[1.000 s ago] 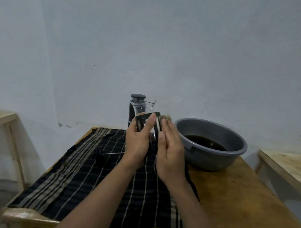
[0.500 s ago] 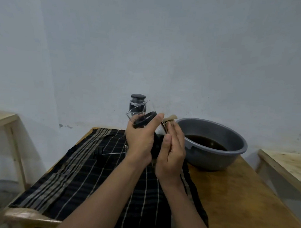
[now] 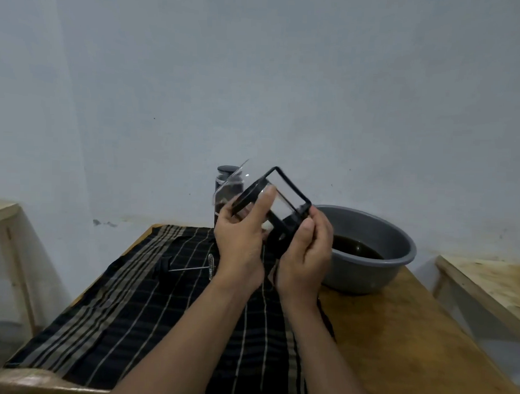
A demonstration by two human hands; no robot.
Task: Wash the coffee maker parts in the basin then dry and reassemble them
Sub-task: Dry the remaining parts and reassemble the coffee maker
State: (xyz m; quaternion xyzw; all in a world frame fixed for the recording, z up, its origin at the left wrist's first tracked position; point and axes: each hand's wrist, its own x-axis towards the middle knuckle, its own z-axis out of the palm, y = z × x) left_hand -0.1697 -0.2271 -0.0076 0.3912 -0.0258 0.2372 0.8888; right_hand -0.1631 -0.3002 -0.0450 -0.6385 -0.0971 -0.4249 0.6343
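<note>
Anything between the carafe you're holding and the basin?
Nothing visible. The left hand and right hand hold the carafe tilted in the air just left of the basin; the plunger lies on the cloth, farther left.

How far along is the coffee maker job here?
Washing looks done: the basin holds dark water, with no parts visible in it. In hand: the left hand and right hand grip the tilted carafe above the cloth. To do: the plunger lies on the cloth, not yet fitted.
</note>
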